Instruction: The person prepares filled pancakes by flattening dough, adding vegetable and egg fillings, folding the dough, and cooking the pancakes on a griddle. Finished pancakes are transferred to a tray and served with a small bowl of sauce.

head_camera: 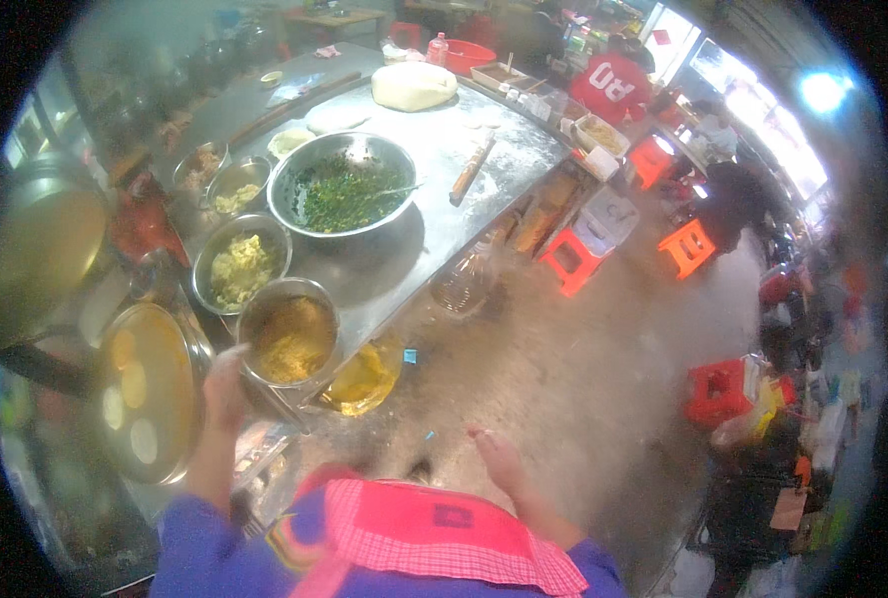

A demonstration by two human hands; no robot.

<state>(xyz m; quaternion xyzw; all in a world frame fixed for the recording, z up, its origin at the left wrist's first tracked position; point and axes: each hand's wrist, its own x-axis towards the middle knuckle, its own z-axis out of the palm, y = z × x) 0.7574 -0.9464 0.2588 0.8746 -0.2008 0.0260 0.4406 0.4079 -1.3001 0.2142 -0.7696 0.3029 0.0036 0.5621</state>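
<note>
My left hand (224,387) is at the near left side of a metal bowl (327,306) of yellow shreds (288,357); blur hides whether its fingers grip the rim. Just left of that hand is a round griddle pan (180,329) with several pale, flat dough rounds (134,385). My right hand (497,456) hangs over the floor in front of my pink apron (395,508), with nothing visible in it. Farther up the worktable stands a big steel bowl (283,205) of chopped greens (358,190), a utensil handle (399,190) resting in it. Beside it, another bowl (203,288) contains pale yellow mash (243,270).
A rolling pin (472,170) and a large dough mass (414,86) lie on the floured metal worktable (384,276). Below its edge are a yellow-lined container (365,381) and a clear plastic jug (465,282). Red stools (572,261) stand rightward. A person in red (610,84) is farther back.
</note>
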